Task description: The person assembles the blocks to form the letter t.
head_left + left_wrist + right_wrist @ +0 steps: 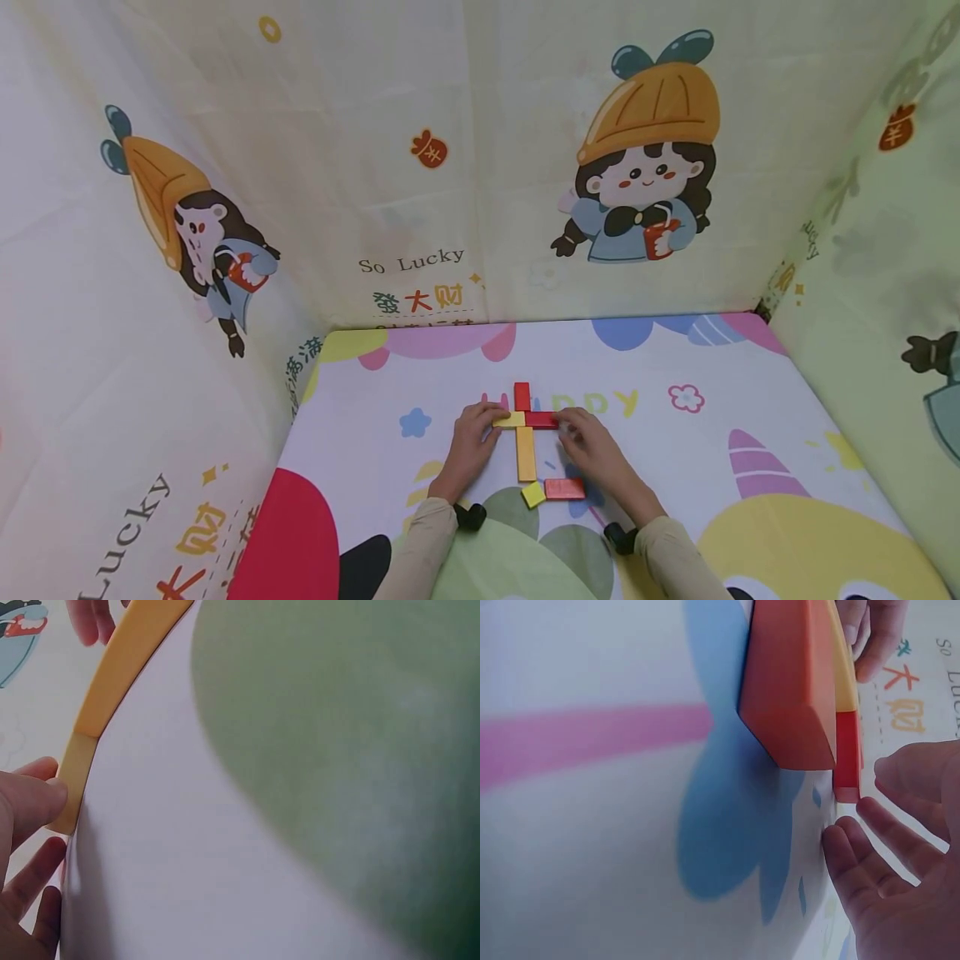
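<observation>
My left hand (474,439) pinches the left end of a short yellow block (510,420) between thumb and finger; the left wrist view shows this yellow block (75,780) too. My right hand (592,450) is at the right end of a dark red block (542,420), which lies in line with the yellow one. In the right wrist view the fingers are spread, with fingertips (866,806) right beside the dark red block (847,754). A red block (522,397) lies beyond these two. An orange-yellow block (526,454) extends from their junction toward me.
Nearer me lie a small, turned yellow block (533,495) and a light red block (564,489), close together. All blocks lie on a printed cloth (622,358). Printed fabric walls (510,167) enclose the back and both sides.
</observation>
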The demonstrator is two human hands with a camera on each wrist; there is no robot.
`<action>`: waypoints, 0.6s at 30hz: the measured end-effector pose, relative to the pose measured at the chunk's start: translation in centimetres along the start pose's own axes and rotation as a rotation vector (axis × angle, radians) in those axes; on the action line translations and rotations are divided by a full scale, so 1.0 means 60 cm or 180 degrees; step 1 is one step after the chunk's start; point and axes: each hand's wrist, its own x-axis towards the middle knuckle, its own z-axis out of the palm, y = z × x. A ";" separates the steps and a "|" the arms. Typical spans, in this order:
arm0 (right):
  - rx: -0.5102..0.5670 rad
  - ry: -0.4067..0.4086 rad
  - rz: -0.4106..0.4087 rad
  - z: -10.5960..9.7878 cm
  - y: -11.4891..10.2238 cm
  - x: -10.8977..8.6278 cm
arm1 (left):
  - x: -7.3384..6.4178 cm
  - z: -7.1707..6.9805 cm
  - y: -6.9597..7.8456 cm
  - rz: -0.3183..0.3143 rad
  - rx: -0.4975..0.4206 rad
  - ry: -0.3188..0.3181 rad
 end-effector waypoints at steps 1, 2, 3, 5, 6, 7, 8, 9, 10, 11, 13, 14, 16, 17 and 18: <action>-0.0016 -0.0035 0.0055 0.001 0.001 0.003 | 0.000 0.000 0.001 -0.0029 0.0008 -0.0017; -0.0034 -0.0070 0.0115 0.001 0.000 0.006 | 0.000 0.000 0.001 -0.0044 0.0018 -0.0026; -0.0047 -0.0092 0.0149 0.002 0.001 0.008 | 0.000 0.000 0.002 -0.0050 0.0026 -0.0030; -0.0049 -0.0111 0.0155 0.002 0.001 0.011 | 0.000 -0.001 0.005 -0.0064 0.0027 -0.0038; -0.0061 -0.0110 0.0131 0.003 0.002 0.013 | 0.000 -0.002 0.005 -0.0059 0.0026 -0.0039; -0.0061 -0.0111 0.0106 0.003 0.002 0.014 | 0.000 -0.002 0.007 -0.0060 0.0017 -0.0043; -0.0068 -0.0116 0.0084 0.002 0.002 0.015 | 0.000 -0.003 0.007 -0.0063 -0.0005 -0.0048; -0.0085 -0.0112 0.0045 0.001 0.003 0.016 | 0.000 -0.004 0.008 -0.0068 -0.0029 -0.0050; -0.0081 -0.0114 0.0020 0.000 0.003 0.017 | 0.000 -0.005 0.009 -0.0073 -0.0043 -0.0057; -0.0071 -0.0111 0.0003 -0.001 0.003 0.019 | 0.000 -0.005 0.009 -0.0073 -0.0058 -0.0061; -0.0045 -0.0118 0.0020 -0.005 0.004 0.025 | 0.000 -0.005 0.008 -0.0088 -0.0066 -0.0070; -0.0040 -0.0116 0.0029 -0.006 0.005 0.028 | 0.001 -0.005 0.007 -0.0105 -0.0081 -0.0075; 0.0008 -0.0114 0.0019 -0.007 0.006 0.037 | 0.001 -0.004 0.004 -0.0115 -0.0093 -0.0072; 0.0031 -0.0111 -0.0016 -0.007 0.008 0.042 | 0.001 -0.003 0.003 -0.0121 -0.0107 -0.0067; 0.0048 -0.0116 -0.0059 -0.007 0.009 0.047 | 0.001 -0.002 0.001 -0.0132 -0.0121 -0.0062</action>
